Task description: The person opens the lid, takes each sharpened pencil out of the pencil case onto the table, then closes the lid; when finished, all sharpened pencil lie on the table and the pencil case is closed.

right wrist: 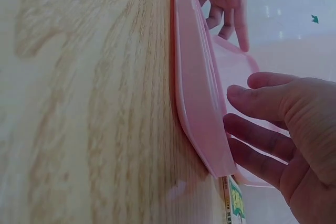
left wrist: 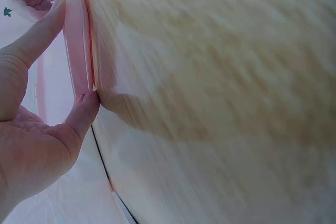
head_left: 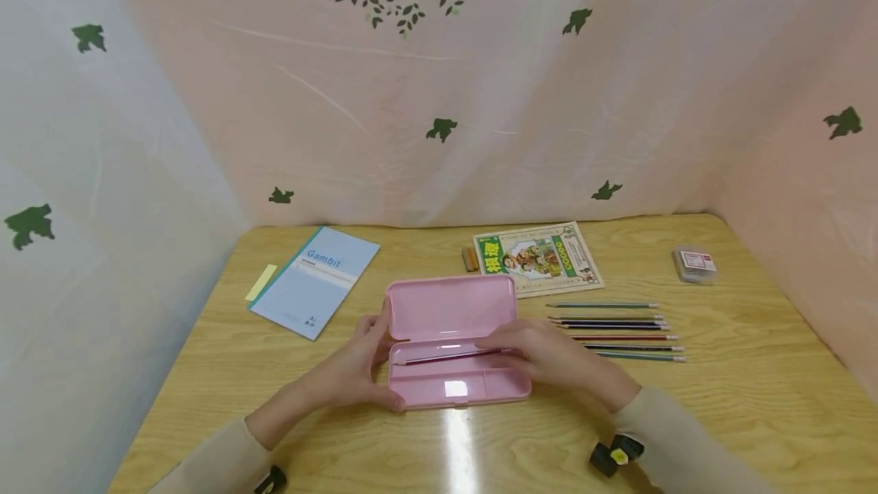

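Gaping pink pencil case (head_left: 449, 326), lid raised

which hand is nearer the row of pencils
Right. The right hand lies over the pink case just beside the pencils; the left hand holds the case's far end.
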`<control>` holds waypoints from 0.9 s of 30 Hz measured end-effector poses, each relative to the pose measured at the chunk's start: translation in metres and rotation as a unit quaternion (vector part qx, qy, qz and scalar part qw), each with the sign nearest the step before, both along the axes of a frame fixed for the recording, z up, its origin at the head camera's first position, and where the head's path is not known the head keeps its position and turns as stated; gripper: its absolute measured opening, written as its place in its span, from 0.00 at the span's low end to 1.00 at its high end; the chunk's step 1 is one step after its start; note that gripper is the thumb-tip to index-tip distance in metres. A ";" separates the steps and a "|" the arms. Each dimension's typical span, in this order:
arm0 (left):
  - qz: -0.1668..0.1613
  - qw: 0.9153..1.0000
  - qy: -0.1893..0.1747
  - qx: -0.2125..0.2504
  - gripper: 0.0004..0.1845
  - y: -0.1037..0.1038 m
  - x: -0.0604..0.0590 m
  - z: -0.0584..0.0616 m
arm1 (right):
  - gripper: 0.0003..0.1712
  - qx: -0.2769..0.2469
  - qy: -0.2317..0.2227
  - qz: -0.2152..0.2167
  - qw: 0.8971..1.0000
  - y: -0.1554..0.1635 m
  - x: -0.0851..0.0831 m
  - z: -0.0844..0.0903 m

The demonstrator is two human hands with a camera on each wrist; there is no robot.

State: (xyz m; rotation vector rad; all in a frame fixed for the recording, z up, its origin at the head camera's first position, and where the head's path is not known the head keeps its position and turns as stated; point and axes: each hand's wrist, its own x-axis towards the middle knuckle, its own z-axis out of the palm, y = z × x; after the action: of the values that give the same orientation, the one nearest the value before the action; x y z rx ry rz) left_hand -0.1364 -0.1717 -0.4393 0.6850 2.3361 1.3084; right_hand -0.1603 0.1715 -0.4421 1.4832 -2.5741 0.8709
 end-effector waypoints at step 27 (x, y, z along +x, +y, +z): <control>-0.006 1.000 0.000 0.012 0.81 -0.001 0.001 -0.001 | 0.15 0.080 0.022 -0.055 0.995 -0.022 0.006 -0.006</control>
State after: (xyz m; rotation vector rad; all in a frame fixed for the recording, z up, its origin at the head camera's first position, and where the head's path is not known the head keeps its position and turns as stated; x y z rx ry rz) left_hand -0.1356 -0.1727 -0.4407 0.7066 2.3158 1.3339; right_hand -0.1548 0.1491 -0.4484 1.3642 -2.7193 0.6246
